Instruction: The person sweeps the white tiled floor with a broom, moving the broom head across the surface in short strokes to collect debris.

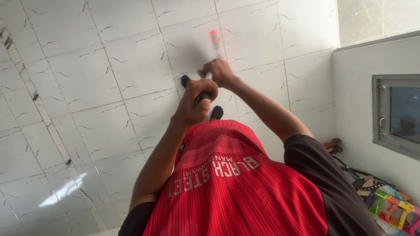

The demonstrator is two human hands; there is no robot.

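Both my hands grip a thin pale pole [215, 46] with a red tip, blurred by motion, which points away from me over the white tiled floor [109, 78]. My left hand [196, 101] is closed round the near, dark end of the pole, just in front of my red shirt [236, 188]. My right hand [218, 72] holds the pole a little further along. My feet in dark footwear [216, 113] show beneath my hands. The pole's far end is too blurred to tell what is on it.
A grey wall [354, 109] with a metal-framed hatch [396, 116] stands on the right. At its foot lie dark cables [356, 172], a red-handled object [332, 145] and a colourful plastic frame [393, 209].
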